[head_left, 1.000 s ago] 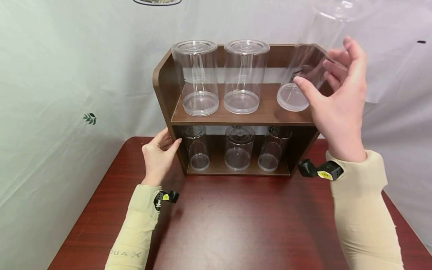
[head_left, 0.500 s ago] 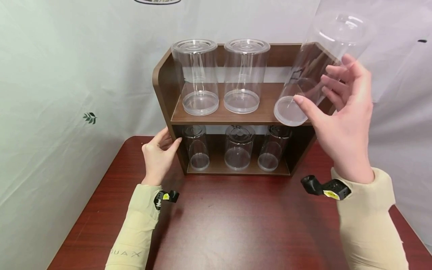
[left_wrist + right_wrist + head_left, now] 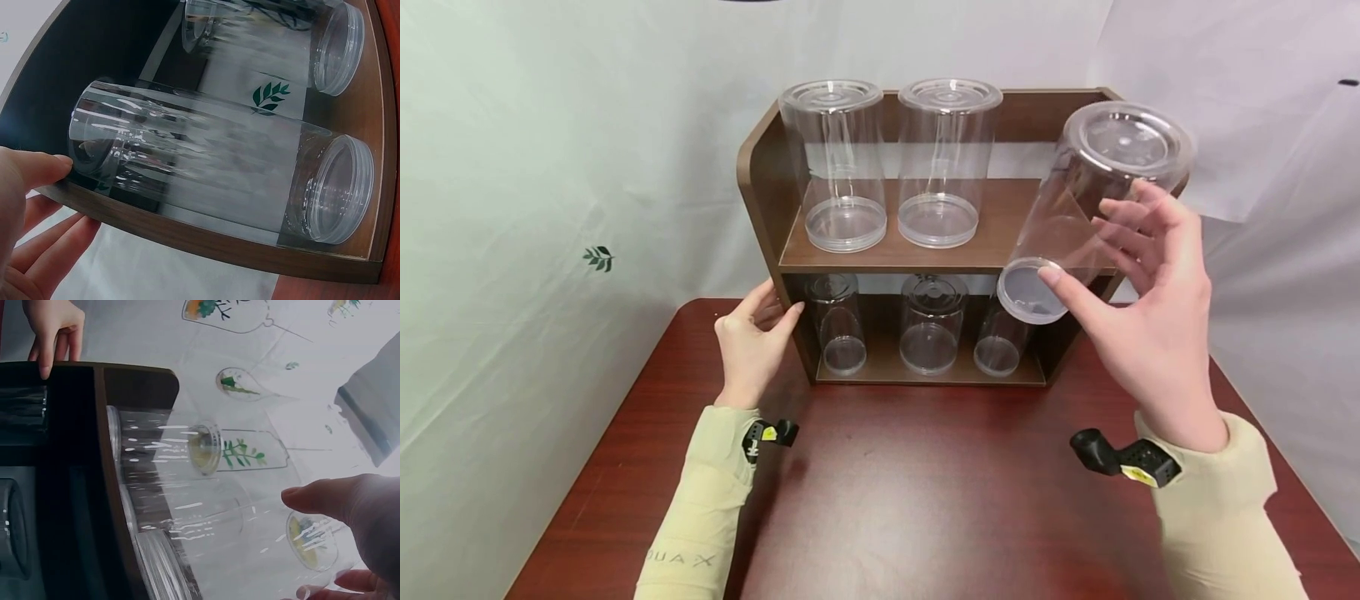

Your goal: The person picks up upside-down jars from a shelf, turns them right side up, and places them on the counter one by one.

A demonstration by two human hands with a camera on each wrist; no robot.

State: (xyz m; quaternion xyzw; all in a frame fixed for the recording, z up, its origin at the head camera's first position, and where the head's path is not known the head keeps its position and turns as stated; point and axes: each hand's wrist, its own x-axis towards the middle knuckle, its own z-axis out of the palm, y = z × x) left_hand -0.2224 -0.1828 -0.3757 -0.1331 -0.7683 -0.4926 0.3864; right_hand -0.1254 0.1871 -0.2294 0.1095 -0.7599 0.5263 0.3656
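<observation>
My right hand (image 3: 1150, 333) held a tall clear plastic jar (image 3: 1086, 208) in the air, tilted, in front of the right end of the wooden rack (image 3: 760, 192). My thumb lay near its lower end and my fingers curled round its smooth round wall. Its wide ribbed lid end pointed up and toward me, and the narrower flat bottom hung lower, in front of the rack's upper board. The jar was transparent and looked empty.

My left hand (image 3: 751, 342) rested against the rack's left side panel, fingers fairly straight, the thumb touching the front edge and the hand holding nothing. The rack was dark brown wood with a rounded upper corner and two levels.

On the upper shelf (image 3: 895, 254) stood two more tall clear jars (image 3: 842, 167), upright and side by side, cylindrical, each with a ridged disc-shaped top and empty. On the lower level stood three shorter clear jars (image 3: 931, 325) in a row, also see-through and with nothing visible in them; the rightmost was partly hidden behind the jar I held.

The rack sat on a glossy reddish-brown table (image 3: 910, 500) with a wood grain, and a pale cloth backdrop (image 3: 550, 167) hung behind.
</observation>
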